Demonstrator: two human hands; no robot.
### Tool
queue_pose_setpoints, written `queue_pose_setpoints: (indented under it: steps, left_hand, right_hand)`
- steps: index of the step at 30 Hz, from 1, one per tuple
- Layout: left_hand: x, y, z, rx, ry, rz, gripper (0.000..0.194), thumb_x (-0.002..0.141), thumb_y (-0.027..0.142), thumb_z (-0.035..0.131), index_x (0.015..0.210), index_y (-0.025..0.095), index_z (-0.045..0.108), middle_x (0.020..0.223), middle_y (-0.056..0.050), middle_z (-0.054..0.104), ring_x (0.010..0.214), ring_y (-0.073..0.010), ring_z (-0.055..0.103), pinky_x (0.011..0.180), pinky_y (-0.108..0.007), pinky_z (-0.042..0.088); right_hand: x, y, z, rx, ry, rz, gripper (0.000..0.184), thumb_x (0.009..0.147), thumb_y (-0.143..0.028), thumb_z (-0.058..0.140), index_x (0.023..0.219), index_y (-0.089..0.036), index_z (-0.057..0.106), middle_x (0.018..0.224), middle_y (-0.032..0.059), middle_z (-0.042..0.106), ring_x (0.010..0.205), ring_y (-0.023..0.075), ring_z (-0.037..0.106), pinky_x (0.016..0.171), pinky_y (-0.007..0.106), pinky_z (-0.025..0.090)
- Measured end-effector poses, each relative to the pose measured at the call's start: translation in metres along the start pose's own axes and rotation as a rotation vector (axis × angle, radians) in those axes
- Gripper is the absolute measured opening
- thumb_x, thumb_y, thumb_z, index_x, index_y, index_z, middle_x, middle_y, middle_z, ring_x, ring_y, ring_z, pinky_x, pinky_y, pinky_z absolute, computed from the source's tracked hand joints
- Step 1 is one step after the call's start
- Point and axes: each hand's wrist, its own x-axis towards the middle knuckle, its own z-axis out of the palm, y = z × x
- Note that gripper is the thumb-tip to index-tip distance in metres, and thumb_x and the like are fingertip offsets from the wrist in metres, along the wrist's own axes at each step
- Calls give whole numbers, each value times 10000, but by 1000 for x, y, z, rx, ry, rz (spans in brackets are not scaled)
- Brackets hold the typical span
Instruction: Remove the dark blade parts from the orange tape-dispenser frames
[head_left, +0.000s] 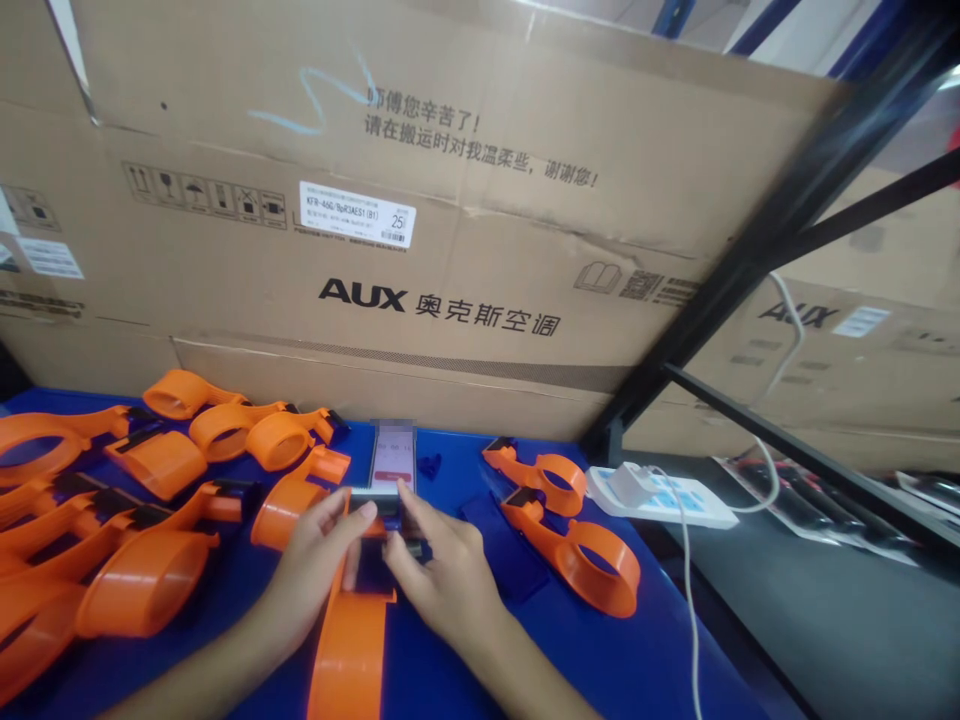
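Note:
Both hands are at an orange plastic tape dispenser [351, 650] that stands on the blue tabletop, its wide ring toward me. My left hand [319, 545] grips the dispenser's head from the left, thumb on top. From the other side my right hand [442, 560] has its index finger and thumb closed on the dark blue piece [390, 510] at the head. How that piece sits in the frame is partly covered by the fingers. Just beyond lies a phone [394, 455] with a lit screen, and a small blue plastic part [430, 466] beside it.
Several more orange dispensers [146, 585] crowd the left side. Two others [600, 570] lie at the right, near a flat blue piece [506, 550]. A white power strip [664, 497] with a cable sits at the right edge. Behind stands a large cardboard box [450, 250] beside a black metal frame [720, 290].

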Motion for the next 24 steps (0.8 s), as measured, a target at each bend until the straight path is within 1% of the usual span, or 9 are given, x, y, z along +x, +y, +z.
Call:
queue_pose_setpoints:
  steps: [3, 7, 12, 15, 18, 21, 24]
  left_hand:
    - [1, -1, -1, 11, 0, 5, 288, 928, 487, 706, 908, 199, 691, 437, 76, 478, 394, -93, 397, 466, -208, 303]
    - [1, -2, -1, 8, 5, -11, 302, 917, 500, 714, 903, 199, 697, 427, 69, 490, 394, -95, 400, 464, -206, 307]
    - [-1, 3, 3, -84, 6, -42, 312, 896, 506, 732, 839, 203, 686, 422, 63, 499, 388, -83, 395, 463, -191, 318]
    - [-4, 7, 6, -170, 9, -104, 342, 913, 518, 708, 795, 198, 690, 420, 52, 500, 404, -80, 416, 484, -182, 345]
    - [-7, 9, 7, -217, 16, -161, 397, 913, 512, 712, 689, 188, 665, 413, 37, 503, 410, -82, 430, 485, -185, 351]
    - [-7, 10, 6, -204, 16, -185, 422, 906, 509, 721, 640, 187, 659, 392, 34, 490, 399, -86, 417, 473, -196, 344]
    - [-7, 10, 5, -180, 19, -171, 429, 905, 517, 715, 637, 186, 668, 385, 31, 489, 399, -91, 417, 474, -200, 350]
  right_hand:
    - [1, -1, -2, 27, -18, -4, 547, 961, -209, 585, 1507, -230, 551, 1116, 96, 806, 856, 219, 775, 794, 341, 646]
    - [2, -2, -4, 24, -38, -15, 557, 971, -204, 582, 1526, -230, 536, 1111, 98, 806, 875, 228, 777, 808, 351, 650]
    - [2, 0, -3, 50, -22, -20, 613, 989, -221, 600, 1585, -269, 467, 1172, 95, 795, 908, 226, 781, 826, 346, 653]
    - [3, 1, -3, 42, -46, -27, 600, 1027, -266, 586, 1608, -268, 432, 1118, 96, 806, 874, 230, 784, 797, 340, 649]
    - [4, 2, -5, 18, -84, -45, 583, 1060, -296, 550, 1622, -243, 406, 1040, 95, 812, 845, 235, 783, 777, 340, 638]
    - [5, 1, -8, 22, -115, -67, 579, 1076, -291, 526, 1633, -239, 380, 1067, 103, 807, 861, 231, 785, 797, 338, 630]
    - [6, -1, -12, 9, -130, -83, 588, 1082, -288, 515, 1644, -224, 352, 1081, 116, 805, 861, 232, 785, 801, 346, 632]
